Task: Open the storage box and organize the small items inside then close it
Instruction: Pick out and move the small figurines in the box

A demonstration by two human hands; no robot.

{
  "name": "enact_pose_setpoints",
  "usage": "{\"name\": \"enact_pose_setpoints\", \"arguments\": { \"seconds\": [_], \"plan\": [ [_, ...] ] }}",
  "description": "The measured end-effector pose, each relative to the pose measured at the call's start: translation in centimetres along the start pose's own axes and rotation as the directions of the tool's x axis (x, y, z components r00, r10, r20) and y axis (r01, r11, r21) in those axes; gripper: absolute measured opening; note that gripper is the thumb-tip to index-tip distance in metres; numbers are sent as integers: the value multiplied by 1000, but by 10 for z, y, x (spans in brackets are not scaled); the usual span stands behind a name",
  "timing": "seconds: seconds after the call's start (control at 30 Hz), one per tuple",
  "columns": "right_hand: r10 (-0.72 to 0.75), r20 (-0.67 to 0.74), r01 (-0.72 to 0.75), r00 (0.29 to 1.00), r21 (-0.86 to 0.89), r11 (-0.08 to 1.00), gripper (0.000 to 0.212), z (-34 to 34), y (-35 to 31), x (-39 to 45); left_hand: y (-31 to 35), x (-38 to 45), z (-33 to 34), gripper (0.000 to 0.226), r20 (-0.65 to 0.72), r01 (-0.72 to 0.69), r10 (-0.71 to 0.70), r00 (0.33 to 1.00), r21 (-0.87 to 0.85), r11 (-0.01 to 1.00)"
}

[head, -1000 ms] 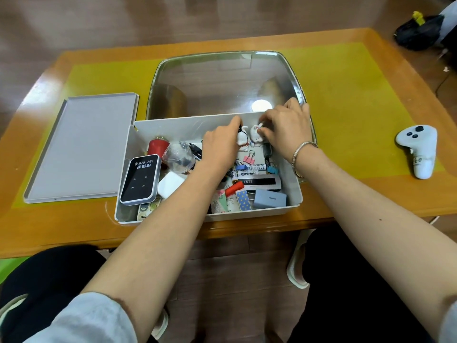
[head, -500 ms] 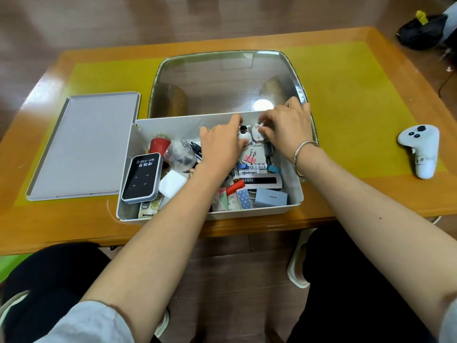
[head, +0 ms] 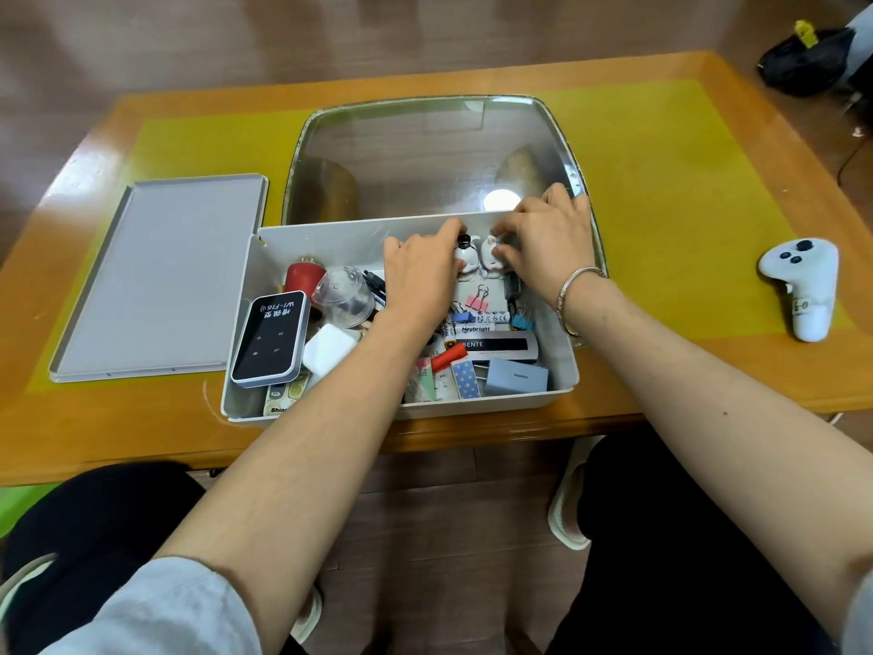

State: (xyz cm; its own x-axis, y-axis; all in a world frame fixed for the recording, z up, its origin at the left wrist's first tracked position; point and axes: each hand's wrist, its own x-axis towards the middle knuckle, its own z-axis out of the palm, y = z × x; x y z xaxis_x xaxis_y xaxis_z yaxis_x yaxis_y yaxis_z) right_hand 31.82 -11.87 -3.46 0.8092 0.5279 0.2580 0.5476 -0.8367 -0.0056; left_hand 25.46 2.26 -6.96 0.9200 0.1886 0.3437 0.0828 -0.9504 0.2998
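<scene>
Both hands are reaching into the open white storage box (head: pixel 562 366), which is sitting at the near edge of the table (head: pixel 661 371). The left hand (head: pixel 420 276) is holding a small white figure with a black top (head: pixel 463 255), its fingers curling around it. The right hand (head: pixel 548 243) is pinching a second little white figure with pink ears (head: pixel 490 255). The two figures are standing side by side, touching, against the far wall of the box.

Just below the hands, pink (head: pixel 477 297) and blue clips (head: pixel 522 321) are lying on white packets. Nearer the person than that, a red tube (head: pixel 449 356), a dotted card (head: pixel 465 379) and a gray-blue block (head: pixel 515 376) are resting by the near wall. Left of the left hand, a clear plastic cup (head: pixel 342 295) is lying on its side next to a red cap (head: pixel 304 276). A black wifi gadget (head: pixel 271 338) is leaning at the left end of the box, beside a white charger (head: pixel 328 349).

The gray lid (head: pixel 160 276) is lying flat on the table, well left of the hands. A white game controller (head: pixel 803 286) is sitting far to the right. A silver bracelet (head: pixel 574 288) is circling the right wrist.
</scene>
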Motion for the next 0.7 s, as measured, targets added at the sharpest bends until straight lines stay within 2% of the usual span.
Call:
{"name": "enact_pose_setpoints", "arguments": {
  "seconds": [0.7],
  "plan": [
    [15, 1, -15, 1000, -23, 1000, 21, -1, -2, -1, 0, -3, 0, 24, 1, 14, -14, 1000, -34, 999]
  ]
}}
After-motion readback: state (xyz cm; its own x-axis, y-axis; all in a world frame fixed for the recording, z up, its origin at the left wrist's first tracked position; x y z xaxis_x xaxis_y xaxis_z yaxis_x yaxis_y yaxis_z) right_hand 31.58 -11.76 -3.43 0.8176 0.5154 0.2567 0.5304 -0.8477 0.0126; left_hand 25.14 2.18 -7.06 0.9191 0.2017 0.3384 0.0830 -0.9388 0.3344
